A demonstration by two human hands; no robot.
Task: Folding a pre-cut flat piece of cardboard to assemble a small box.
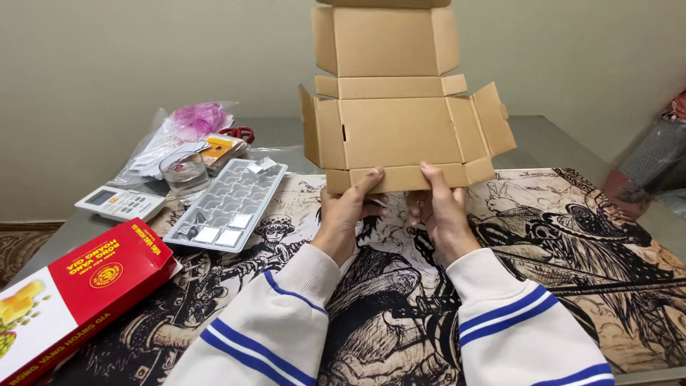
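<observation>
On the bench [564,139], from left: red box [86,286], remote [120,203], glass [185,173], grey tray [227,206]. Left hand [348,209] and right hand [437,207], both pinching lower edge of unfolded cardboard box [400,107], held upright above drawn mat [572,236].

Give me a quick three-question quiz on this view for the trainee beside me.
1. True or false: both hands grip the flat cardboard box by its bottom flap.
2. What lies nearest the left hand? A) grey tray B) red box C) remote
3. What stands just left of the tray's far end?

Key
1. True: the left hand and the right hand pinch the bottom flap, thumbs on the front, and the box is held upright above the printed mat.
2. A, the tray.
3. A glass, with clear bags behind it.
</observation>
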